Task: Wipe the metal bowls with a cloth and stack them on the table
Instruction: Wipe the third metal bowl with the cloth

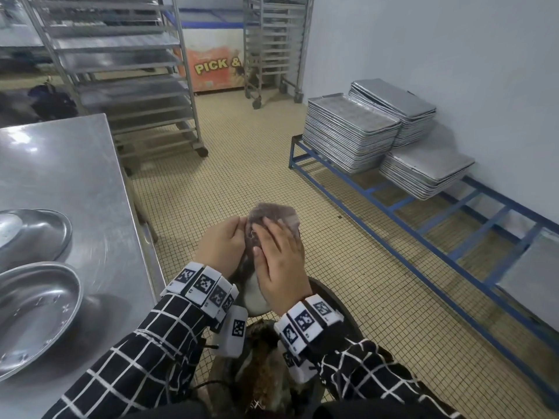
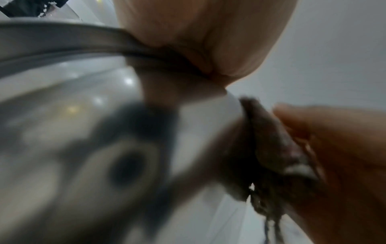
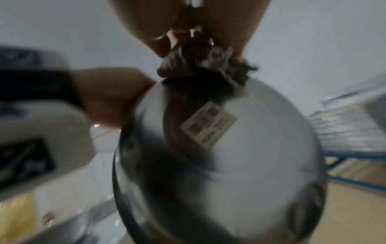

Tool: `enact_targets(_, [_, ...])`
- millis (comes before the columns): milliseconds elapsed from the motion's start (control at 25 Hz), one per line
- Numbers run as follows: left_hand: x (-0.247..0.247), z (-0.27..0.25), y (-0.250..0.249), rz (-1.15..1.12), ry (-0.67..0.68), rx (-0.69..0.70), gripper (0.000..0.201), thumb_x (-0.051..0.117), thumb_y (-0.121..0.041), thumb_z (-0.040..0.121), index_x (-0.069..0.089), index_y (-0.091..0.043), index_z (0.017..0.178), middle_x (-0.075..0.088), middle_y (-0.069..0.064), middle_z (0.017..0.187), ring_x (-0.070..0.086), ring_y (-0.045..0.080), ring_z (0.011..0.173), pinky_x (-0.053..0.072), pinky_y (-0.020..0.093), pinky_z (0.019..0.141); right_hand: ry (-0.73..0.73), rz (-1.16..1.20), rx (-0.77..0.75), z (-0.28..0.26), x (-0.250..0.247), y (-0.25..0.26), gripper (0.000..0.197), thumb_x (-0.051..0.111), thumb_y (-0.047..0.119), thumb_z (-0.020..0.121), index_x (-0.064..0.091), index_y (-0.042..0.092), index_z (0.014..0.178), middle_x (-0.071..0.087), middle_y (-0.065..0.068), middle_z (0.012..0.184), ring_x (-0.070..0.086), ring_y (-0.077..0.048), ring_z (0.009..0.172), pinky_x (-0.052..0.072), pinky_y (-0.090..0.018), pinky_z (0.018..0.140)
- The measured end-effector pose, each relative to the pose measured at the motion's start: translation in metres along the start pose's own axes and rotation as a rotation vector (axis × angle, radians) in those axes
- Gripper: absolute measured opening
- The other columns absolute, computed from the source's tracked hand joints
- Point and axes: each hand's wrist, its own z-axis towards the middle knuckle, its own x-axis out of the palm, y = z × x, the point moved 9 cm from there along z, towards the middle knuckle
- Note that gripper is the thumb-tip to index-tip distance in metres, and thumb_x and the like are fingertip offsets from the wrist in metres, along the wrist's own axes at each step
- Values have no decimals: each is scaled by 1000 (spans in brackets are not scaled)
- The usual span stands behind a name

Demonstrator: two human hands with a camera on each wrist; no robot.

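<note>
I hold a metal bowl (image 1: 254, 294) upright in the air, right of the steel table (image 1: 75, 164). My left hand (image 1: 223, 243) grips its rim, thumb over the edge (image 2: 198, 41). My right hand (image 1: 278, 258) holds a bunched brown cloth (image 1: 272, 213) against the bowl's rounded outside (image 3: 240, 156), which carries a paper sticker (image 3: 208, 123). The right wrist view shows the cloth (image 3: 204, 66) gathered between my fingers. Two more metal bowls (image 1: 33, 234) (image 1: 36, 313) lie apart on the table at left, open side up.
A dark round container (image 1: 329, 303) sits below my wrists. Stacks of baking trays (image 1: 348, 137) rest on a blue floor frame (image 1: 423, 246) along the right wall. Wheeled tray racks (image 1: 127, 71) stand behind the table. The floor is tiled.
</note>
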Motion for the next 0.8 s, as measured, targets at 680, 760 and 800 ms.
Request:
enact_targets(680, [-7,-8,13,-159,-107,-73,36,40,-36,99,60,-16,77,58,1,66,51,14,59,36,20,53,-98,49,21,7,-24,-3,38,36,30,99,50,23,134,44,4,143,35,-12,135,24,-31,114])
enact_targets(760, [-9,-9,6,-204,-127,-52,33,43,-33,99,62,-16,78,60,1,65,52,16,59,40,22,53,-114,-80,-19,11,-21,8,41,34,33,97,53,25,132,47,4,141,34,-18,136,20,-44,116])
enact_targets(800, [-10,-9,4,-237,-125,-52,33,44,-34,98,63,-16,78,62,3,67,55,18,60,44,25,55,-139,-83,26,15,-26,2,41,33,35,97,54,25,131,49,4,138,36,-18,134,24,-46,114])
